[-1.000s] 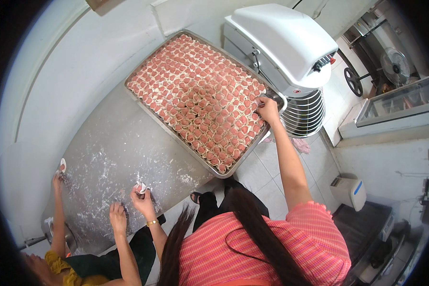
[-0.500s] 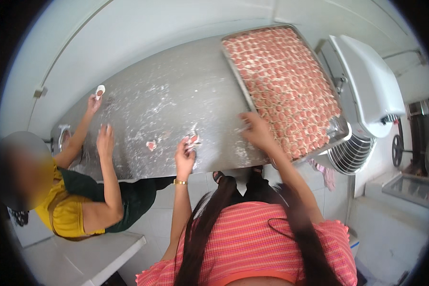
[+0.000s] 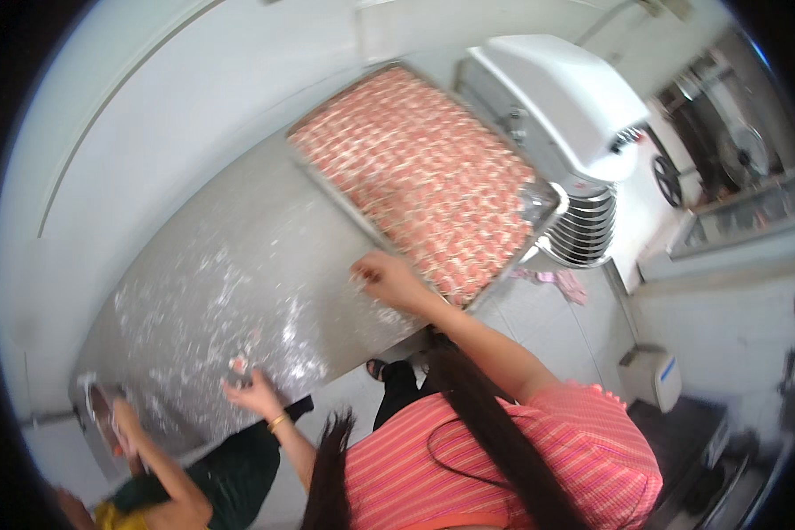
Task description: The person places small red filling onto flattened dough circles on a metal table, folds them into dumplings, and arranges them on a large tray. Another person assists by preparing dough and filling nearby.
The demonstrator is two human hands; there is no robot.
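My left hand (image 3: 256, 397) is just above the near edge of the steel table, fingers spread and holding nothing that shows. Just past its fingertips a small white wrapper with pink filling (image 3: 238, 363) lies on the floured tabletop. My right hand (image 3: 394, 281) is over the table beside the left rim of a large tray (image 3: 349, 205). Its fingers are curled together, with a pale bit at their tips too blurred to name. Rows of small pink-filled dough pieces (image 3: 424, 159) cover the tray.
A co-worker's hand (image 3: 125, 420) reaches to a metal container (image 3: 97, 397) at the table's left end. A white mixer (image 3: 556, 97) with a wire guard (image 3: 583, 231) stands right of the tray. White wall runs behind; a pink cloth (image 3: 565, 284) lies below the mixer.
My view has swung right, shifting the table and tray leftward in it. My left hand has let go of the pink-filled piece and opened. The co-worker's raised hand has come down to the container.
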